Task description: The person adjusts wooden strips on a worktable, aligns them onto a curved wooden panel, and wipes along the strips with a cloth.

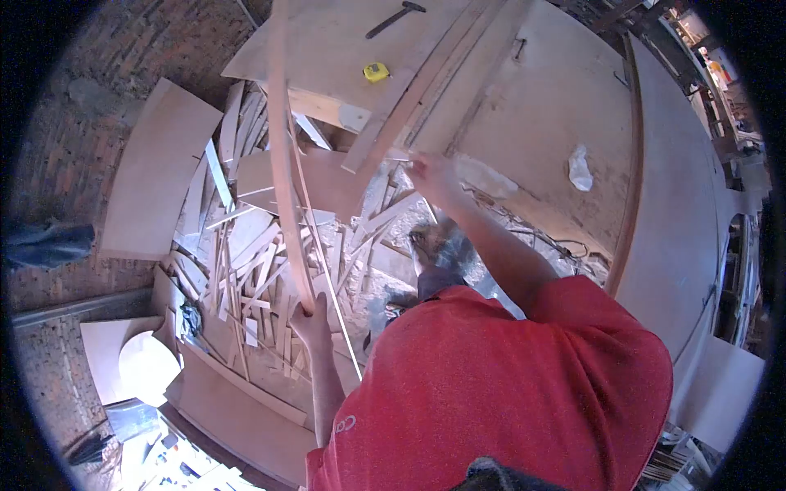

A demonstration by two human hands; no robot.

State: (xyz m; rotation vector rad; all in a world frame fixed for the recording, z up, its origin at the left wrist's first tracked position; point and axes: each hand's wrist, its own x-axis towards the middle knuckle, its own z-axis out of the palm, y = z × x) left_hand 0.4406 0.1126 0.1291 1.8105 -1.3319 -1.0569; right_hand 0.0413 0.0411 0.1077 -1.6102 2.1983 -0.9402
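My left hand is wrapped round the lower end of a long wooden strip, which runs up past the top of the view. A thinner pale strip slants down beside it. My right hand is near the front edge of the wooden worktable, close to the ends of long boards lying there. The fingers of that hand are blurred, and what they hold, if anything, cannot be made out.
A yellow tape measure and a hammer lie on the table, with a crumpled white bag farther right. Many wood offcuts cover the floor. A large panel leans at the left.
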